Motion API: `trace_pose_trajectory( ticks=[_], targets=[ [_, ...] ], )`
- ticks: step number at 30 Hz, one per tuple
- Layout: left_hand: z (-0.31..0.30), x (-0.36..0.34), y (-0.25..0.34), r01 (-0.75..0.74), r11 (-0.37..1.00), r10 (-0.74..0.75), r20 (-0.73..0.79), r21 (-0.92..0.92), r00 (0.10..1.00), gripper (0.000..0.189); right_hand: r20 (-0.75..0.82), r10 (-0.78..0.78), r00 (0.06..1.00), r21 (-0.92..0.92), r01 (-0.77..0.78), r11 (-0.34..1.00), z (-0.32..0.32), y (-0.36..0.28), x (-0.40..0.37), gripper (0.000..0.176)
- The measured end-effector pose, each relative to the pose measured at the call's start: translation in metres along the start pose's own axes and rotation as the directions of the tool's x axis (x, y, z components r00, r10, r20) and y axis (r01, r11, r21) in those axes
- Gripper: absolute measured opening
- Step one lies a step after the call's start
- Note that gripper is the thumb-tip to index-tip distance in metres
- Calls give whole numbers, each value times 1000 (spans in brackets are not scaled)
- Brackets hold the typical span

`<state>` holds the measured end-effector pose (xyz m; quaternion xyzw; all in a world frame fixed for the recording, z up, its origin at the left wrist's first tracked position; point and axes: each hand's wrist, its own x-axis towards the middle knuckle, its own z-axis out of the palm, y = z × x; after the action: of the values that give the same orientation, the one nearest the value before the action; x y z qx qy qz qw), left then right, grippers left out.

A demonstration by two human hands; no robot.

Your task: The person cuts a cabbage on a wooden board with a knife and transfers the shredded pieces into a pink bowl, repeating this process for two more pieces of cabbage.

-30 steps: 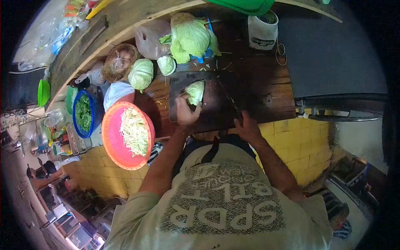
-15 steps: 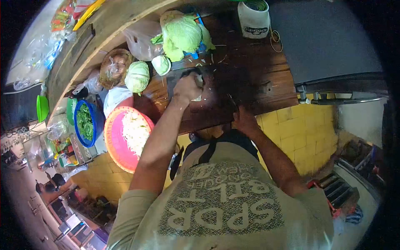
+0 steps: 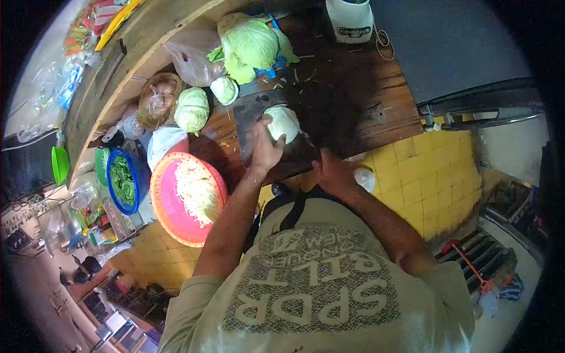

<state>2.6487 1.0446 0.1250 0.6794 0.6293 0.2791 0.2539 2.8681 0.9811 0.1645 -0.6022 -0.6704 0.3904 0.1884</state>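
A pale, rounded cabbage piece (image 3: 282,123) rests on a dark cutting board (image 3: 244,132) near the counter's front edge. My left hand (image 3: 266,147) lies against its lower left side, thumb and fingers spread around it. My right hand (image 3: 334,172) is closed round the handle of a knife (image 3: 307,140), whose blade points up and left toward the cabbage piece. The handle is mostly hidden by the fingers. Shredded cabbage (image 3: 197,191) lies in a pink basin (image 3: 168,215) to the left of my left forearm.
A large leafy cabbage (image 3: 251,47), a small cabbage (image 3: 224,90) and a round cabbage (image 3: 192,110) sit at the back left. Farther left is a blue basin (image 3: 139,191) of green leaves. A white container (image 3: 350,22) with a cord stands at the back right.
My left hand has moved down from the top of the cabbage piece, which now shows its broad pale face. My right hand and the knife have shifted slightly left.
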Motion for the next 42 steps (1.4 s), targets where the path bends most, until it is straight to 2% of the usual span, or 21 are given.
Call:
trace_pose_trajectory(
  ticks=[1, 2, 6, 8, 15, 17, 18, 20, 21, 23, 27, 28, 29, 31, 32, 35, 36, 37, 39, 41, 42],
  targets=[
    [0, 2, 2, 51, 996, -51, 9, -77, 999, 59, 121, 67, 990, -97, -55, 994, -2, -9, 4, 38],
    [1, 4, 4, 33, 998, -34, -20, -58, 999, 55, 233, 143, 962, -198, -97, 975, -4, -15, 6, 38],
    [-2, 7, 15, 50, 998, -49, -17, 27, 999, 54, 166, 105, 980, -140, -81, 987, -7, -24, 7, 37],
    [1, 10, 17, 41, 998, -39, -44, 53, 998, 53, 149, 55, 987, -201, -25, 979, -7, -21, 10, 32],
    [9, 14, 21, 89, 990, -87, -22, 114, 996, 55, 204, 111, 973, -311, -43, 949, -6, -17, 14, 24],
    [15, 16, 20, 69, 990, -62, -63, 122, 996, 54, 100, -18, 995, -296, 47, 954, 3, -1, 19, 24],
    [16, 18, 21, 72, 990, -65, -65, 122, 996, 54, 103, -20, 994, -297, 50, 954, 6, 5, 25, 24],
    [16, 20, 25, 86, 987, -80, -49, 132, 996, 54, 194, 123, 973, -294, -62, 954, 12, 8, 41, 23],
    [16, 20, 28, 92, 987, -86, -50, 133, 995, 54, 200, 122, 972, -294, -59, 954, 15, 12, 49, 23],
    [15, 21, 34, 141, 978, -137, -32, 153, 990, 54, 274, 109, 956, -131, -76, 989, 19, 18, 64, 22],
    [20, 16, 21, 97, 991, -85, -124, 94, 989, 54, 335, 199, 921, -154, -155, 976, 13, 18, 72, 23],
    [12, 16, 32, 191, 980, -184, -100, 65, 978, 53, 339, 226, 913, -175, -174, 969, 14, 29, 63, 25],
    [8, 14, 32, 193, 979, -186, -113, 59, 976, 53, 344, 254, 904, -198, -195, 961, 10, 40, 52, 28],
    [-4, 9, 23, 173, 985, -167, -213, 10, 963, 52, 393, 220, 893, -237, -133, 962, -13, 56, 22, 30],
    [-11, 4, 15, 112, 991, -88, -275, 73, 957, 50, 400, 213, 891, -249, -118, 961, -22, 67, 9, 30],
    [-43, -5, 26, 127, 936, -53, -223, 329, 973, 53, 445, 231, 865, -226, -141, 964, -37, 76, 0, 37],
    [-44, -7, 29, 142, 933, -66, -233, 331, 970, 53, 314, 160, 936, -130, -124, 984, -36, 74, 5, 42],
    [-46, -5, 44, 188, 891, -149, -123, 414, 981, 56, 170, 96, 981, -35, -91, 995, -34, 68, 14, 48],
    [-39, 4, 65, 208, 769, -277, 21, 604, 961, 62, 58, 47, 997, -56, -44, 997, -20, 53, 61, 57],
    [-21, 4, 61, 132, 802, -142, -28, 582, 990, 56, -77, -11, 997, -189, -4, 982, -4, 28, 107, 57],
    [0, 9, 47, 191, 767, -254, 17, 612, 967, 63, -161, -101, 982, -212, 66, 975, 21, 41, 135, 56]
  ],
)
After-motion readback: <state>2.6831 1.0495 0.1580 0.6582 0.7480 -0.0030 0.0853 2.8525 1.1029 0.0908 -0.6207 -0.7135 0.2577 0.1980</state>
